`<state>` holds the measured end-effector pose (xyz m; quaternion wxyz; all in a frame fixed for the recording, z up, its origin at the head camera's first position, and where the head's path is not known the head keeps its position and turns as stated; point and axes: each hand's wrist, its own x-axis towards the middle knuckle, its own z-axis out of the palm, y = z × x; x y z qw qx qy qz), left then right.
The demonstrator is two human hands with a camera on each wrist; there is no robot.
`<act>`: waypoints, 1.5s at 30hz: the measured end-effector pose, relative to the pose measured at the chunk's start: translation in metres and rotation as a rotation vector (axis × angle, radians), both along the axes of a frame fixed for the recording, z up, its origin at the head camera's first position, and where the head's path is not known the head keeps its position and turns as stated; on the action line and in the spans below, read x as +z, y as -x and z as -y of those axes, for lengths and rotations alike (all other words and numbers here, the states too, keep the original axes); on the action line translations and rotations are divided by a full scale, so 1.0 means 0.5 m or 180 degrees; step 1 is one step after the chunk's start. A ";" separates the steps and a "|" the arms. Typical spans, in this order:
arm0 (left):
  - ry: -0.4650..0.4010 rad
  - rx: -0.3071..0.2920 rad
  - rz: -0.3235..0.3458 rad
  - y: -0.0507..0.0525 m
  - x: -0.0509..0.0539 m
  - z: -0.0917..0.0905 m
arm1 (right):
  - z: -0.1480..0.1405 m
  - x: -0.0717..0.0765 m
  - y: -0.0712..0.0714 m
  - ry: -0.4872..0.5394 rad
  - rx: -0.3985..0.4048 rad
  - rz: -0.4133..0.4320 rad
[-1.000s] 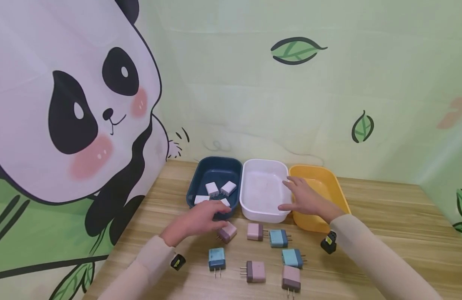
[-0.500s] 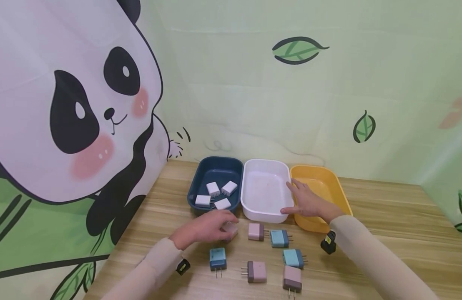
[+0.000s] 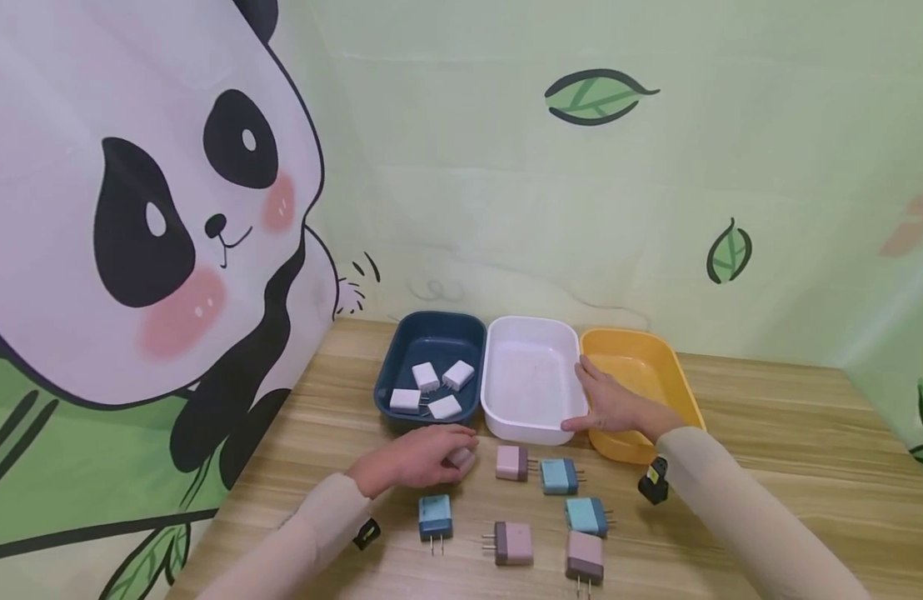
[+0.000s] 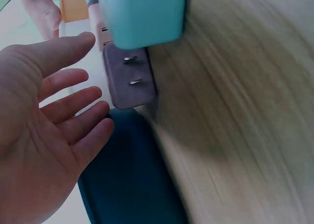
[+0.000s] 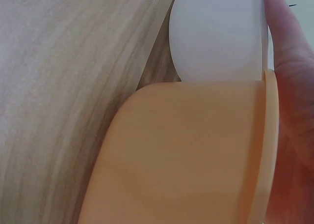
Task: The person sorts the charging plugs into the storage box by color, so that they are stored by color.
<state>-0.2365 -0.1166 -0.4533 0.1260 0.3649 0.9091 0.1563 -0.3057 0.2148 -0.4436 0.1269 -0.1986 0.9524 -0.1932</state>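
In the head view my left hand (image 3: 427,457) is low at the front of the navy tray (image 3: 390,350), over a pink charger plug (image 3: 461,457) that its fingers partly hide. The left wrist view shows the left hand (image 4: 54,106) with fingers and thumb spread, beside the plug's purple prong end (image 4: 130,79); contact is unclear. A blue plug (image 4: 144,15) looms nearer that camera. My right hand (image 3: 615,400) rests with extended fingers at the rims where the white tray (image 3: 532,433) and orange tray (image 3: 615,448) meet. Its thumb (image 5: 284,30) lies along the white tray's edge.
Several white plugs (image 3: 426,377) lie in the navy tray. On the wooden table (image 3: 791,483) are more pink plugs (image 3: 511,462) and blue plugs (image 3: 435,517), some with prongs pointing toward me. A printed cloth wall (image 3: 469,167) rises behind the trays.
My left hand has come down and right from the navy tray's front edge to the pink plug, with its fingers lowered around it. The right hand has settled slightly, staying at the tray rims.
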 end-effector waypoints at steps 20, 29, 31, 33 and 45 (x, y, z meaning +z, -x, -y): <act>0.0119 -0.0111 0.0067 0.008 -0.018 0.003 | 0.005 0.010 -0.007 -0.0002 0.0022 0.0136; 0.0101 -0.0143 0.0041 0.011 -0.023 0.003 | 0.002 0.005 -0.001 -0.0065 0.0062 0.0095; 0.0074 -0.0126 0.0057 0.012 -0.023 0.004 | 0.002 0.006 -0.001 -0.0076 0.0067 0.0096; 0.0045 -0.0117 0.0065 0.012 -0.024 0.004 | 0.003 0.005 -0.001 -0.0095 0.0078 0.0092; -0.0123 0.0070 0.0268 0.014 -0.021 0.002 | 0.003 0.006 0.001 -0.0118 0.0061 0.0087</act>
